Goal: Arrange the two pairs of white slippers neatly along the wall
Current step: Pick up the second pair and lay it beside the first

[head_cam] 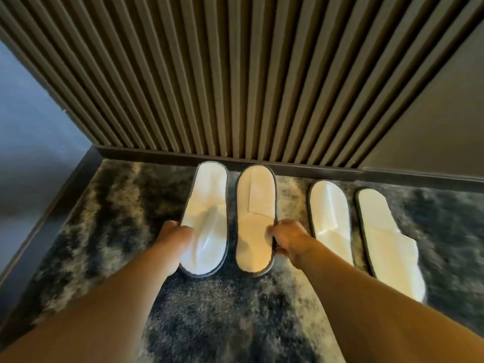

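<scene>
left hand (175,233) gripping outer edge of far-left slipper (207,218), right hand (288,238) pinching right edge of 2nd slipper (255,218); both w/ one end at skirting board (301,167); 2nd pair (361,231) right of them, short of board, on shaggy rug (222,310)

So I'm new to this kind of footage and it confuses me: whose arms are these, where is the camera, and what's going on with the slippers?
The camera sits on a person's head, looking down along their own bare arms. Four white slippers lie on a shaggy carpet by a slatted wall. The left hand grips the outer edge of the leftmost slipper; the right hand pinches the right edge of the second slipper. Both slippers reach the baseboard. The right-hand pair lies untouched, a little back from the wall.
</scene>
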